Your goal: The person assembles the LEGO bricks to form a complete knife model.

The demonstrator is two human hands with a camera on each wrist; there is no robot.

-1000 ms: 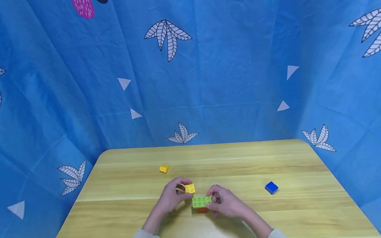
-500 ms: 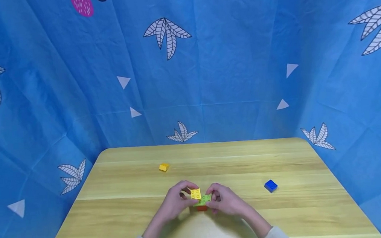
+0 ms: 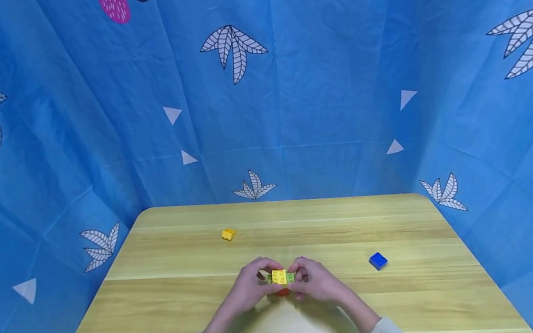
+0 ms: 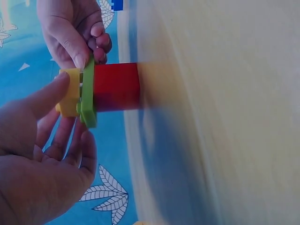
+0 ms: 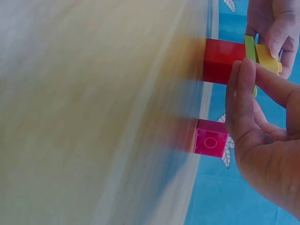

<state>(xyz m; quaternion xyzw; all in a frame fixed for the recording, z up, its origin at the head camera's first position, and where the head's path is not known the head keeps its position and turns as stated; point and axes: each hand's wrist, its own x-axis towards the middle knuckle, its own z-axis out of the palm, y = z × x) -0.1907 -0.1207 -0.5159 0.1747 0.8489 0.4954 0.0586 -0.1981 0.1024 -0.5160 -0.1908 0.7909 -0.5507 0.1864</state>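
Note:
On the table stands a red brick with a thin green plate lying across its top. In the head view, a yellow four-stud brick is over the middle of the green plate. My left hand pinches this yellow brick between thumb and fingers. Seen from the left wrist, it is right at the plate's studs, with a narrow gap showing between them. My right hand pinches the green plate's right end between thumb and fingers. The fingers partly hide the plate in the right wrist view.
A pink brick is on the table beside the stack, hidden behind my right hand in the head view. Further right lies a blue brick. Toward the back left is a small orange-yellow piece. A blue patterned curtain surrounds the wooden table.
My left hand has moved right, bringing the yellow brick from left of the green plate to over its middle. The right hand has stayed at the plate's right end.

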